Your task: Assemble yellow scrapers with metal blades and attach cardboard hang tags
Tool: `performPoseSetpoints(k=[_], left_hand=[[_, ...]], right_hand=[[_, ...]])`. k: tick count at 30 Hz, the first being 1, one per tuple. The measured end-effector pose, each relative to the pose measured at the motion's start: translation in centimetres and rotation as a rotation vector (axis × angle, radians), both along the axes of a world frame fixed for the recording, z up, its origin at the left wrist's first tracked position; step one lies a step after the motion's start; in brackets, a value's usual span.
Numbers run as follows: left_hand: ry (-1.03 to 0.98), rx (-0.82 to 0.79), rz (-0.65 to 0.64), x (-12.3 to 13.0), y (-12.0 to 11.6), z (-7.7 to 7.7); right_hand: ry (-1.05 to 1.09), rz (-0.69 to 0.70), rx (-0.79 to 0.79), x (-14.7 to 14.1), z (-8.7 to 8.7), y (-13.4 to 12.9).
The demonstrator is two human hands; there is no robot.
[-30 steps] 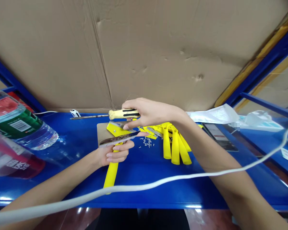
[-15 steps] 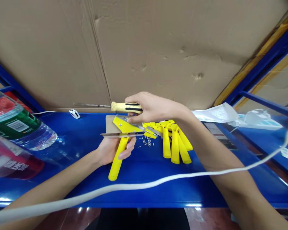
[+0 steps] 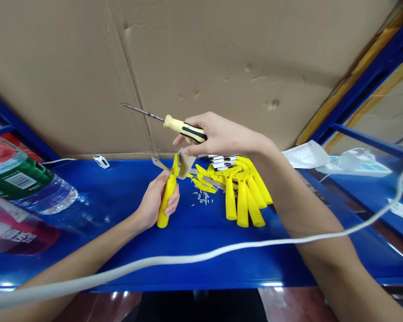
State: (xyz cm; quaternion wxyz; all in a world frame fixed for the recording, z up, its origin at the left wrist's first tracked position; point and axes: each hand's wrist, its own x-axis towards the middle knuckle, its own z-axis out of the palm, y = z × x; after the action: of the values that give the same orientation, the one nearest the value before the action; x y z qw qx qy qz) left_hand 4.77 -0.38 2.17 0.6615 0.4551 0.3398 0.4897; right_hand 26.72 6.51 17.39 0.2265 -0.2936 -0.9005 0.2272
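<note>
My left hand [image 3: 152,203] is wrapped round the handle of a yellow scraper [image 3: 167,208], held upright with its head seen nearly edge-on. A thin metal blade [image 3: 161,165] sticks out to the left of that head. My right hand [image 3: 218,134] grips a screwdriver [image 3: 184,128] with a cream and black handle, its shaft pointing left and slightly up. Below those fingers, a tan card-like piece [image 3: 185,166] stands against the right side of the scraper head; the right thumb seems to touch it. Small screws [image 3: 203,197] lie scattered on the blue table [image 3: 195,250].
More yellow scraper handles [image 3: 242,201] and loose yellow parts lie right of the screws. Bottles [image 3: 30,179] stand at the left. A white cable [image 3: 221,249] crosses in front of my forearms. Cardboard [image 3: 201,67] forms the back wall, and white packaging [image 3: 307,154] lies at the right.
The scraper has turned from face-on to nearly edge-on. My right hand has risen a little, tilting the screwdriver tip upward. The tan piece has come up from the table to the scraper head.
</note>
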Motion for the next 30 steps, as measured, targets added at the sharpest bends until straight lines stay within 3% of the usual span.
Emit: performPoseSetpoints(k=[10,16,19,24,30], left_hand=[[-0.134,-0.085,-0.404,-1.7,0.4,-0.5],[-0.201,-0.184,-0.504,-1.8,0.4,0.0],[-0.173,-0.199,-0.496,-1.6,0.3,0.0],[0.002,-0.149,-0.403,-1.3,0.5,0.0],[-0.147,0.033,-0.199,-1.1,0.5,0.7]], right_hand=[[-0.046,0.211,-0.049,0.2,0.0,-0.1],[-0.161,0.144,0.109,-0.4,-0.3,0.0],[-0.177,0.070,0.210,-0.6,-0.7,0.3],[-0.166,0.040,0.223,-0.4,-1.1,0.9],[-0.165,-0.027,0.238,-0.4,-1.4,1.5]])
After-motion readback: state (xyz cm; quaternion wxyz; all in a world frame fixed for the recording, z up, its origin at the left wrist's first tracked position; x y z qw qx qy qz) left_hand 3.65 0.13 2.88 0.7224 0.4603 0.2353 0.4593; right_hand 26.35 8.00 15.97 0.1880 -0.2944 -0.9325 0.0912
